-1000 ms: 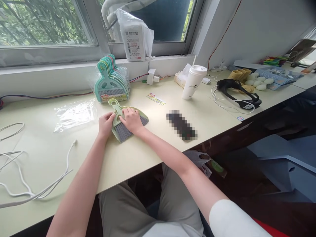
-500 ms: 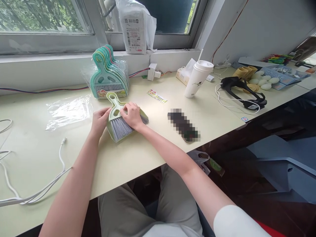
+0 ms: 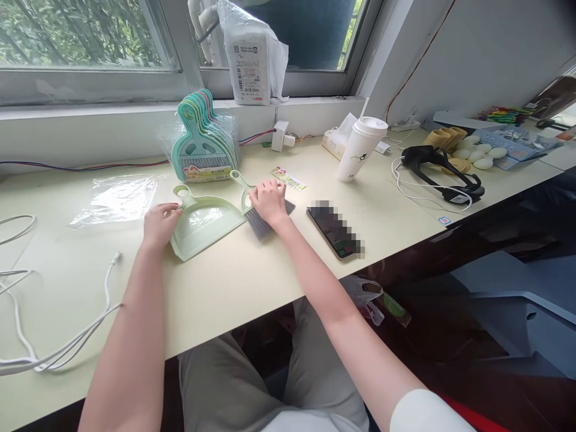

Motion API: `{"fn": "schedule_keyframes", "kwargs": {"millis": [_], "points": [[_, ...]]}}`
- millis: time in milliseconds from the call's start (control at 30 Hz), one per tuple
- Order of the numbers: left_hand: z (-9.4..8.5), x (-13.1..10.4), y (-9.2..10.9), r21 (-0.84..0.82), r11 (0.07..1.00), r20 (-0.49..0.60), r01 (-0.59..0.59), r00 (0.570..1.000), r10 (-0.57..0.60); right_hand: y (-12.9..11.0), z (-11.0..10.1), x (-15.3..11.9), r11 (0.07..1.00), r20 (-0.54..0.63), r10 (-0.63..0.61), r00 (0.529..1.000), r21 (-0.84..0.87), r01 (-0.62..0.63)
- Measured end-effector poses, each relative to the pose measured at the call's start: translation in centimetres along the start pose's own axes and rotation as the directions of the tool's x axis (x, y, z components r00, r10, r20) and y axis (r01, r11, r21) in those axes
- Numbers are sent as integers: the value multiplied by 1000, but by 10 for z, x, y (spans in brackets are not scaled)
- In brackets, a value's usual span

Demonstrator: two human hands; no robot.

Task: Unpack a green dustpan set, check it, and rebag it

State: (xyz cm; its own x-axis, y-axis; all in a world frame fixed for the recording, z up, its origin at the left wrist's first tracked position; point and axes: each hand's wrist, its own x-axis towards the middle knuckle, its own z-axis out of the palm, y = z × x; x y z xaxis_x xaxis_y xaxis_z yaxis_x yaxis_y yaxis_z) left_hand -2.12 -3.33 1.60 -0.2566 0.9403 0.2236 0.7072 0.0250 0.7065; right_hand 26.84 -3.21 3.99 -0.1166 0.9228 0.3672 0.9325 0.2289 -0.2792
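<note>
Across the left end of the pale table (image 3: 216,300), white cables (image 3: 32,363) were laid in loose loops. Just beyond them, a clear plastic wrapper (image 3: 119,198) was spread flat. To its right, the left hand (image 3: 161,225) was seen with its fingers bent and nearly closed, and the left edge of the pale green dustpan (image 3: 207,225) was held at their tips, near the handle. The dustpan was placed on the table with its hollow side turned up. Behind it, a stack of teal dustpan sets (image 3: 194,139) was stood upright against the wall below the window. Just beside the dustpan's right corner, the grey-bristled brush (image 3: 260,223) was positioned, its looped handle pointed towards the stack. Its back was gripped from above by the right hand (image 3: 271,201), whose fingers were curled over it; the thumb could not be clearly made out. Behind this hand, a printed label (image 3: 288,179) was laid flat. Farther right, a dark phone (image 3: 326,225), partly blurred, was placed near the table's front edge, and beyond it a white cup (image 3: 360,153) was fitted with a straw.
</note>
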Motion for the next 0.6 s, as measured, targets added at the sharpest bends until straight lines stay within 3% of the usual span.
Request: {"fn": "schedule_keyframes", "kwargs": {"millis": [233, 600], "points": [[-8, 4, -9, 22, 996, -45, 91, 995, -90, 1, 10, -2, 996, 62, 42, 997, -81, -37], [-10, -3, 0, -30, 997, -85, 69, 994, -71, -8, 7, -4, 990, 108, 109, 988, -100, -98]]}}
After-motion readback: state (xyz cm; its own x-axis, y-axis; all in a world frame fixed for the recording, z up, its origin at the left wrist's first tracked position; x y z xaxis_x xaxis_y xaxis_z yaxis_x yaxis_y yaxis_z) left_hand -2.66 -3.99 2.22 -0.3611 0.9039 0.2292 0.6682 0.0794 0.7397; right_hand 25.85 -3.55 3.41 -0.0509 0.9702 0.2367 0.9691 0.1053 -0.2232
